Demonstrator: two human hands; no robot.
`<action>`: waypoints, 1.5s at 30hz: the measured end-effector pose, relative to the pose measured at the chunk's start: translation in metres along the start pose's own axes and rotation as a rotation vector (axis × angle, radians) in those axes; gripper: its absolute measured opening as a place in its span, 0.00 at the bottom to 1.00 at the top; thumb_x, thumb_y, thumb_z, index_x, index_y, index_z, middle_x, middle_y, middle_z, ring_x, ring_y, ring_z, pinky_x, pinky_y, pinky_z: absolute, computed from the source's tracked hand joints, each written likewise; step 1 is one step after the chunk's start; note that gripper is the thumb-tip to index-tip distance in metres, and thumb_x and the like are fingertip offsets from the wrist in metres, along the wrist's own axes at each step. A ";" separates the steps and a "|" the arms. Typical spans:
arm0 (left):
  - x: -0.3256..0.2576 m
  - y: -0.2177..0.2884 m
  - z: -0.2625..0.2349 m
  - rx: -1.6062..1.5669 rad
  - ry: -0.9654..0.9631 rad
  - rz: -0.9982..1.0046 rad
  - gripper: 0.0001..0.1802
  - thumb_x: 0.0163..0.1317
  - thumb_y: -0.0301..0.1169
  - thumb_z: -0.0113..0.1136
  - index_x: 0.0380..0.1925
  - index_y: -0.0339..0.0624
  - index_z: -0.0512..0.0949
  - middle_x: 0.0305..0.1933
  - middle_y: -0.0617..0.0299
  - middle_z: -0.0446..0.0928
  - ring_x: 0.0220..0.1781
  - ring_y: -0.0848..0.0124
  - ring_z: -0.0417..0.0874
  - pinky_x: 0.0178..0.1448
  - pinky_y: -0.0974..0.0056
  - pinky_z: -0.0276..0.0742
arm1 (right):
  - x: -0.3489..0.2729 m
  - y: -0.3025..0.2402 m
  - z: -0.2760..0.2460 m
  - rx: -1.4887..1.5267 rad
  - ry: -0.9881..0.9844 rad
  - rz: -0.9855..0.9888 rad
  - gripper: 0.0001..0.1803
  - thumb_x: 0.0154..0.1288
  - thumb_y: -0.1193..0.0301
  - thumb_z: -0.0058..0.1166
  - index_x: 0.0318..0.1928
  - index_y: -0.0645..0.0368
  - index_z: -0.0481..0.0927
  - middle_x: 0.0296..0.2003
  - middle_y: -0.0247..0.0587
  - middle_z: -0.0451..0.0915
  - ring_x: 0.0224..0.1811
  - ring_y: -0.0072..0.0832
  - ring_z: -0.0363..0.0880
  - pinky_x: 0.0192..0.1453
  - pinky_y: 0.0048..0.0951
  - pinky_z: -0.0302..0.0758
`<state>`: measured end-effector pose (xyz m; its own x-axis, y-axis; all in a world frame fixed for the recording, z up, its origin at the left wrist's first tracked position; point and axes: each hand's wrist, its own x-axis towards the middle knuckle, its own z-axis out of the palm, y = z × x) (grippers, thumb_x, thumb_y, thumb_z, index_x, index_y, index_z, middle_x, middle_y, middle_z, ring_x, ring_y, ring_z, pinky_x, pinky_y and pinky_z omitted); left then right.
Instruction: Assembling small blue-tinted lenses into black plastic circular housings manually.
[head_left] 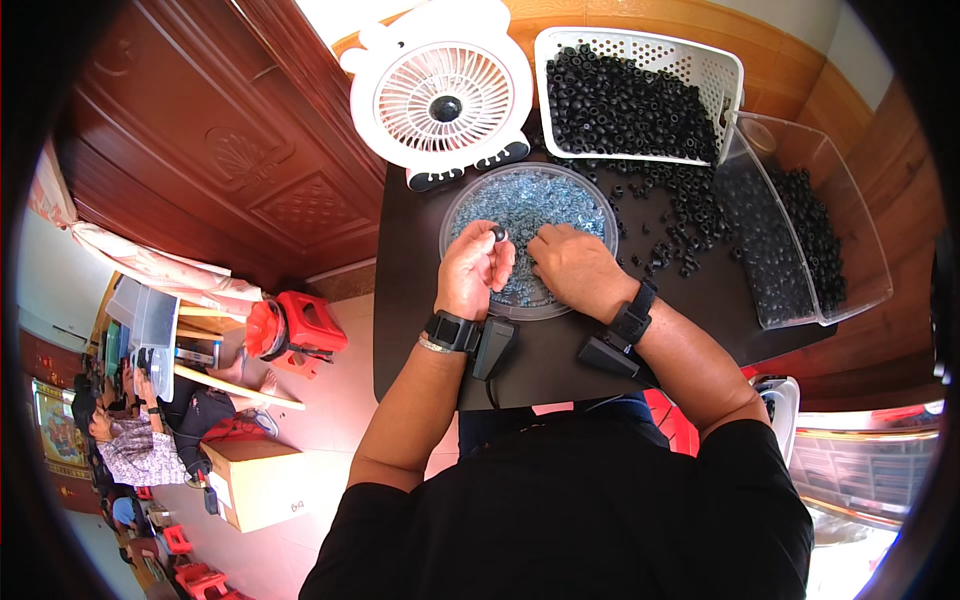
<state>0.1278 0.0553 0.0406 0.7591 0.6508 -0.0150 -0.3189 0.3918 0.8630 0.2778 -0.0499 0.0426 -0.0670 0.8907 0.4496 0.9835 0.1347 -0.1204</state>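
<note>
My left hand [474, 272] pinches a small black rubber ring [498, 234] between thumb and fingers, over the near-left part of a round clear tray [600, 205] filled with small bluish transparent pieces. My right hand [575, 266] lies palm down on those bluish pieces at the tray's near right, fingers curled among them; whether it grips one is hidden. Both wrists wear black bands with small black devices. Loose black rings [668, 215] are scattered on the dark table [410, 330] just right of the tray.
A white basket [725, 70] of black rings stands at the back right, a clear plastic bin [860, 250] with more rings at the right. A white desk fan [440, 95] sits behind the tray. Left of the table are a red stool [305, 320], a cardboard box [260, 480] and seated people [130, 440].
</note>
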 end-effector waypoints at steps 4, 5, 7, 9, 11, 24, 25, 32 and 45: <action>0.001 -0.001 0.000 -0.035 -0.040 0.022 0.09 0.61 0.36 0.49 0.34 0.43 0.72 0.25 0.57 0.72 0.18 0.72 0.69 0.20 0.71 0.61 | 0.000 -0.001 -0.007 0.043 -0.025 -0.018 0.06 0.51 0.74 0.54 0.31 0.60 0.74 0.30 0.42 0.73 0.35 0.38 0.76 0.39 0.35 0.74; 0.000 0.000 -0.001 -0.034 -0.039 0.021 0.09 0.61 0.36 0.49 0.34 0.43 0.72 0.25 0.57 0.72 0.18 0.72 0.69 0.20 0.71 0.61 | 0.001 -0.002 -0.007 0.045 -0.035 -0.014 0.06 0.51 0.74 0.54 0.31 0.60 0.74 0.30 0.42 0.73 0.36 0.38 0.76 0.39 0.35 0.74; 0.001 0.000 -0.001 -0.067 -0.046 0.017 0.09 0.59 0.36 0.48 0.33 0.43 0.71 0.24 0.56 0.72 0.18 0.71 0.69 0.20 0.71 0.62 | 0.000 -0.001 -0.002 0.027 -0.027 -0.015 0.07 0.50 0.73 0.55 0.31 0.59 0.74 0.30 0.42 0.73 0.36 0.38 0.75 0.39 0.35 0.74; 0.001 0.000 -0.002 -0.083 -0.062 0.020 0.09 0.59 0.36 0.48 0.33 0.43 0.71 0.24 0.56 0.72 0.18 0.71 0.68 0.20 0.70 0.62 | 0.000 -0.001 -0.001 0.010 -0.020 -0.017 0.07 0.49 0.73 0.55 0.31 0.59 0.74 0.30 0.42 0.73 0.36 0.38 0.75 0.39 0.35 0.74; 0.001 0.000 -0.003 -0.098 -0.076 0.024 0.09 0.59 0.36 0.48 0.32 0.43 0.71 0.24 0.56 0.72 0.18 0.71 0.68 0.20 0.70 0.62 | 0.000 -0.003 -0.002 0.001 -0.027 0.001 0.07 0.49 0.73 0.55 0.31 0.59 0.74 0.30 0.43 0.73 0.36 0.38 0.75 0.39 0.35 0.74; 0.000 0.002 0.001 -0.094 -0.056 0.023 0.08 0.59 0.35 0.49 0.31 0.42 0.71 0.24 0.56 0.72 0.19 0.71 0.68 0.21 0.70 0.62 | 0.001 -0.005 0.000 -0.001 -0.019 -0.033 0.05 0.50 0.74 0.52 0.30 0.59 0.75 0.29 0.42 0.74 0.35 0.36 0.76 0.37 0.33 0.75; 0.000 0.002 0.001 -0.087 -0.050 0.021 0.08 0.59 0.35 0.49 0.31 0.43 0.71 0.24 0.56 0.72 0.19 0.71 0.68 0.21 0.70 0.62 | 0.001 -0.006 0.002 0.013 -0.002 -0.029 0.05 0.52 0.74 0.52 0.30 0.60 0.74 0.29 0.43 0.74 0.35 0.37 0.76 0.37 0.35 0.74; 0.000 0.002 0.000 -0.069 -0.042 0.027 0.08 0.60 0.36 0.49 0.32 0.43 0.71 0.23 0.57 0.71 0.18 0.71 0.68 0.20 0.71 0.61 | 0.002 -0.005 0.004 0.190 0.051 0.028 0.04 0.56 0.75 0.51 0.30 0.62 0.71 0.27 0.48 0.73 0.32 0.44 0.75 0.37 0.41 0.72; -0.002 0.006 0.005 0.128 0.001 0.024 0.08 0.60 0.33 0.50 0.33 0.41 0.72 0.29 0.59 0.75 0.21 0.76 0.69 0.23 0.73 0.62 | 0.008 0.012 0.005 1.107 0.131 0.423 0.06 0.60 0.80 0.52 0.38 0.65 0.79 0.32 0.39 0.80 0.34 0.22 0.79 0.40 0.25 0.75</action>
<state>0.1273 0.0528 0.0480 0.7513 0.6599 0.0062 -0.2622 0.2899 0.9204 0.2878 -0.0393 0.0402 0.3089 0.9121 0.2697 0.2400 0.1996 -0.9500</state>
